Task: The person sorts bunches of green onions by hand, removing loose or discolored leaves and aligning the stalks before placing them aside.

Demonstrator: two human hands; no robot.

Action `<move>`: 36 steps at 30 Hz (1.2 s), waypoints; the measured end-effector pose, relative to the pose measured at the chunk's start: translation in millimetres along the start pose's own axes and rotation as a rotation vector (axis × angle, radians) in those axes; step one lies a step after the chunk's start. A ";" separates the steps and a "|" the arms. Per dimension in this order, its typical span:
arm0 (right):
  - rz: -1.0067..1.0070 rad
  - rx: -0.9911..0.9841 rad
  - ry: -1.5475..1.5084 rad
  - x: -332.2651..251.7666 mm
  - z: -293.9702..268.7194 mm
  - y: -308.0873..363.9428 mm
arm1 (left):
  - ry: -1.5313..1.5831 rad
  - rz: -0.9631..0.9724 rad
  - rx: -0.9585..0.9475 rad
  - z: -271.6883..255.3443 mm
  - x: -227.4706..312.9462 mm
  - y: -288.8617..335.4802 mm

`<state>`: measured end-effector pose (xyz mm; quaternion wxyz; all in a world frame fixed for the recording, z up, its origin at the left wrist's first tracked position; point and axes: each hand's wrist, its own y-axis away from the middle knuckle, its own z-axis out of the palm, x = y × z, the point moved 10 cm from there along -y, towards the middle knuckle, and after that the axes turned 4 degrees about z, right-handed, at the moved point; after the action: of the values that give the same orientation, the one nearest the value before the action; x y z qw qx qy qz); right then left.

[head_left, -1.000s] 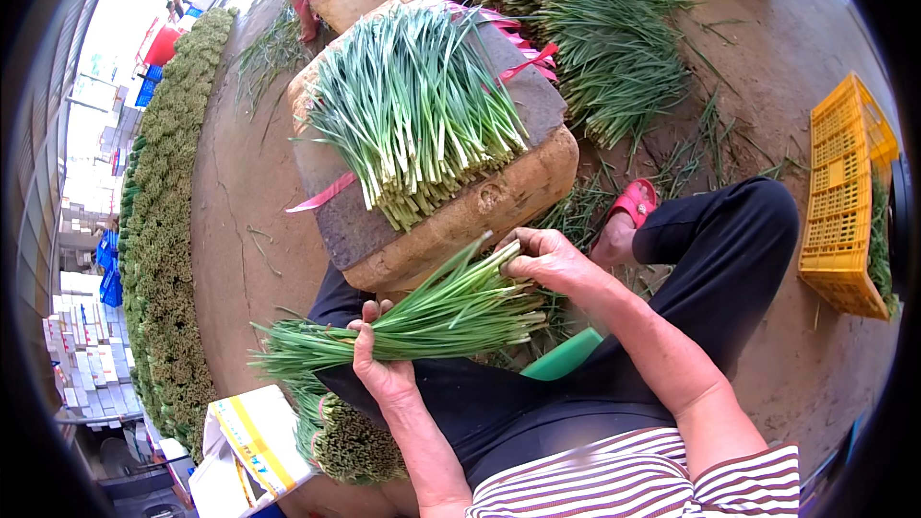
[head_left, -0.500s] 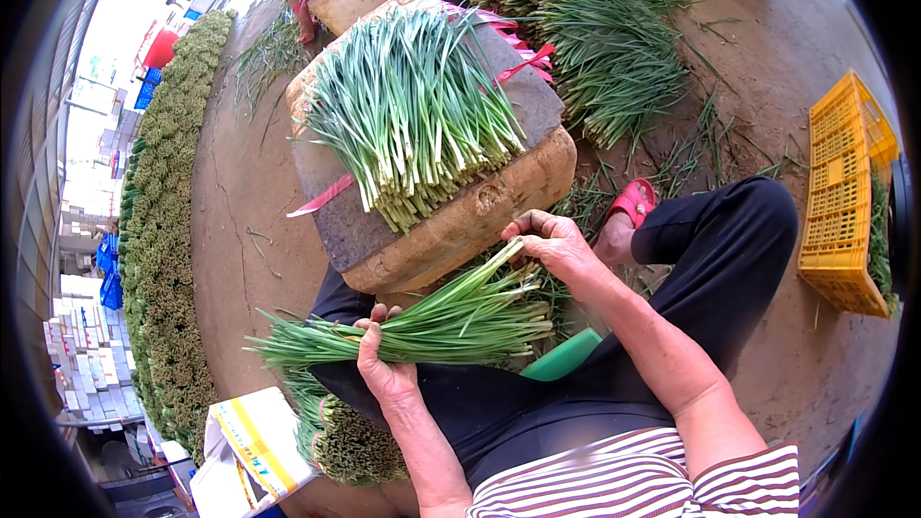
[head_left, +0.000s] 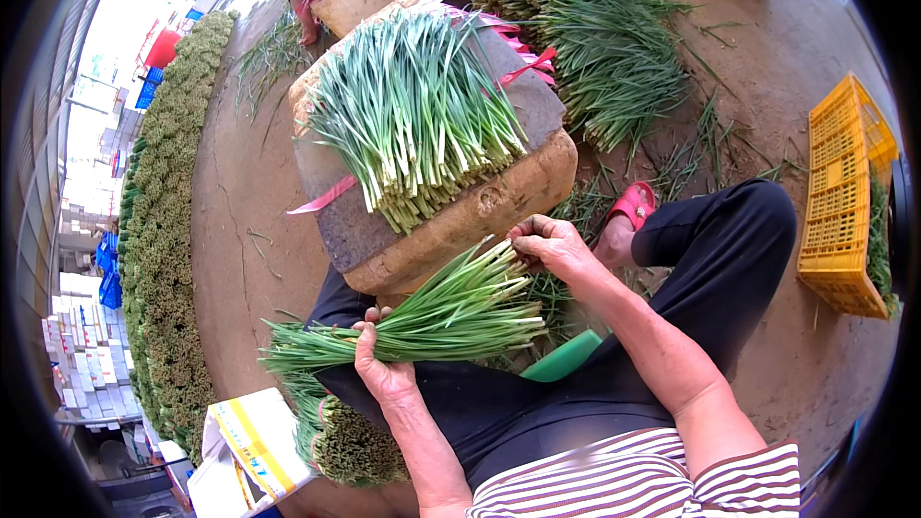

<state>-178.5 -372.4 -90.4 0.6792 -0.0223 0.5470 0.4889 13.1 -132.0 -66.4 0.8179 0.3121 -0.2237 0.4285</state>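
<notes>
My left hand (head_left: 384, 364) is closed round a loose bunch of garlic chives (head_left: 451, 317), held sideways above my lap with the pale cut ends fanned out to the right. At those ends, my right hand (head_left: 556, 247) has thumb and fingers pressed together in a pinch; whatever is between the fingertips is too small to make out. Just beyond my hands, a thick pile of garlic chives (head_left: 413, 115) lies on a worn block-shaped stand (head_left: 460, 216), white ends facing me. A pink ribbon (head_left: 324, 196) sticks out from under the pile's left side.
More chives (head_left: 614, 48) are heaped on the floor at the far right. A yellow crate (head_left: 844, 201) stands at the right, a white box (head_left: 254, 451) at lower left. Bundled greens (head_left: 173, 259) form a long row on the left. A green plastic piece (head_left: 564, 357) shows beneath my legs.
The bunch in my left hand has tilted and spread, its cut ends fanning wider and upward. My right hand has shifted slightly right, still pinched.
</notes>
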 end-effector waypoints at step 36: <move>0.001 -0.007 0.062 10.6 2.7 -5.0 | -0.010 0.049 0.029 -2.5 4.2 -0.5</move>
<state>-174.0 -366.7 -100.0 0.6617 -0.0395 0.5661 0.4900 16.1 -128.2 -65.6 0.8014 0.3203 -0.2291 0.4501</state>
